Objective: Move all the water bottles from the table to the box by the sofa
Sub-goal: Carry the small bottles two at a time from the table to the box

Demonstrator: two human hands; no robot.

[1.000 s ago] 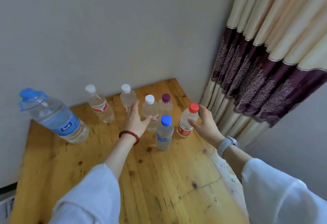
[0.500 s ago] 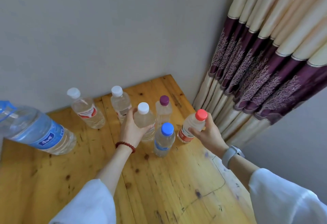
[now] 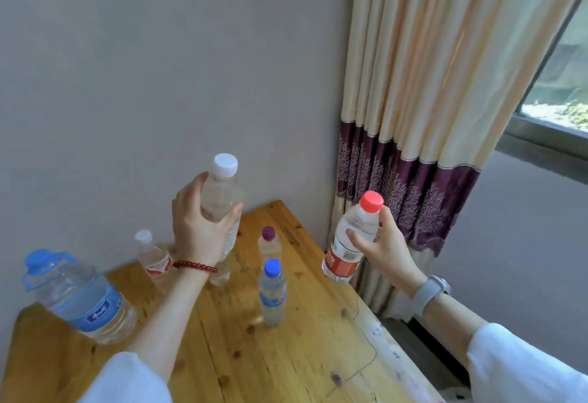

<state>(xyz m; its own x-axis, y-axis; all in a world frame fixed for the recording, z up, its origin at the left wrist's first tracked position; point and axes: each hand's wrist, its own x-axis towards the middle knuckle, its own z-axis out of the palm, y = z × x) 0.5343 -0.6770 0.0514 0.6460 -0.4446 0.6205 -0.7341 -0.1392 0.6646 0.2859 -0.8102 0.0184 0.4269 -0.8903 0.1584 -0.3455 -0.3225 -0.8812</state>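
My left hand (image 3: pixel 200 234) grips a clear white-capped bottle (image 3: pixel 222 192) and holds it above the wooden table (image 3: pixel 254 364). My right hand (image 3: pixel 381 250) holds a red-capped bottle with a red label (image 3: pixel 350 243) in the air past the table's right edge. On the table stand a purple-capped bottle (image 3: pixel 269 243), a blue-capped bottle (image 3: pixel 272 294), a white-capped bottle with a red label (image 3: pixel 152 256) and a large blue-capped jug (image 3: pixel 79 297). My left wrist hides part of the table's back. No box or sofa is in view.
The table sits in a corner against a grey wall (image 3: pixel 159 84). A cream and purple curtain (image 3: pixel 413 116) hangs close to its right edge, with a window sill (image 3: pixel 541 138) beyond. A dark gap runs between table and wall at the lower right.
Both hands have lifted their bottles off the table: the white-capped one rose in my left hand, the red-capped one rose and moved right. The view has tilted upward.
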